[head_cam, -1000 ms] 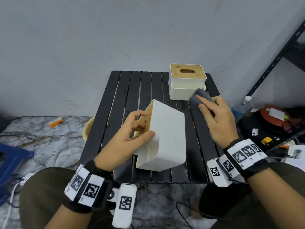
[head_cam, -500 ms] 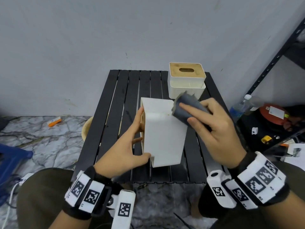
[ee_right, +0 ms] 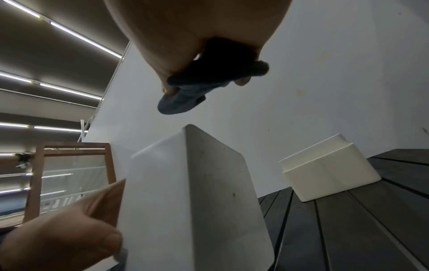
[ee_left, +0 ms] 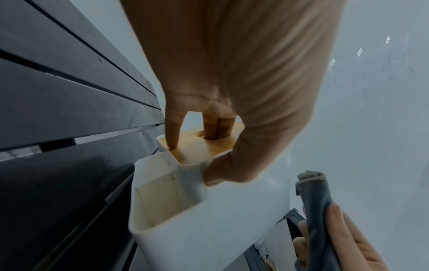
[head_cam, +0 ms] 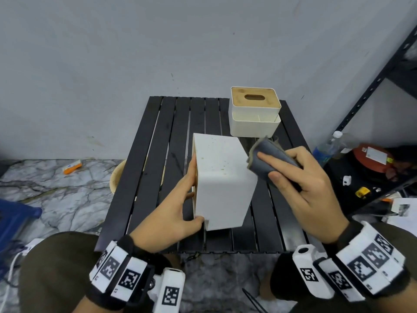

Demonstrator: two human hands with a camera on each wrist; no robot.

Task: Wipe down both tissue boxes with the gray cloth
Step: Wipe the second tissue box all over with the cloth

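A white tissue box (head_cam: 222, 181) lies turned on its side on the black slatted table (head_cam: 158, 154), its speckled white base facing up. My left hand (head_cam: 180, 204) grips it from the left; in the left wrist view two fingers (ee_left: 217, 128) go into the slot of its wooden lid (ee_left: 204, 146) and the thumb presses the white wall. My right hand (head_cam: 300, 184) holds the folded gray cloth (head_cam: 268, 159) just right of the box's upper edge, a little apart from it (ee_right: 183, 99). The second tissue box (head_cam: 255, 111) stands upright at the table's back right.
A dark metal shelf (head_cam: 372, 91) stands at the right, with a water bottle (head_cam: 327, 147) and a red round item (head_cam: 372, 158) low beside it. A beige bowl (head_cam: 116, 177) sits on the marble floor left of the table. The gray wall is close behind.
My left hand turned the near box so its base faces up and set it squarer. My right hand lifted the cloth from the table, brought it over the box, then drew it slightly right.
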